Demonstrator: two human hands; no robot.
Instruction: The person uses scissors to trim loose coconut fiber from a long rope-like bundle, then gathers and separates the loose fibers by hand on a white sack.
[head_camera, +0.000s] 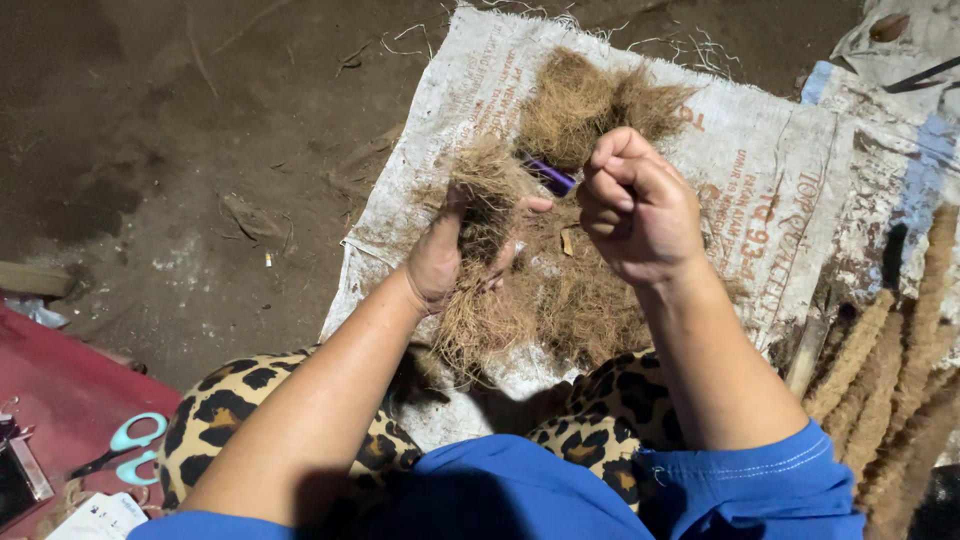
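Observation:
My left hand (450, 250) grips a thick tuft of brown coconut fibre (487, 215) that hangs down past the wrist. My right hand (635, 205) is closed in a fist just right of it, pinching strands of the same fibre. Beneath both hands lies a loose heap of brown fibre (580, 100) on a white woven sack (770, 170). A small purple object (550, 177) shows between the hands, half buried in the fibre.
Finished twisted fibre ropes (880, 370) lie at the right. Teal-handled scissors (125, 447) rest on a red surface (60, 390) at the lower left. Bare dirt floor (180, 150) fills the left. My leopard-print lap (230, 400) is at the bottom.

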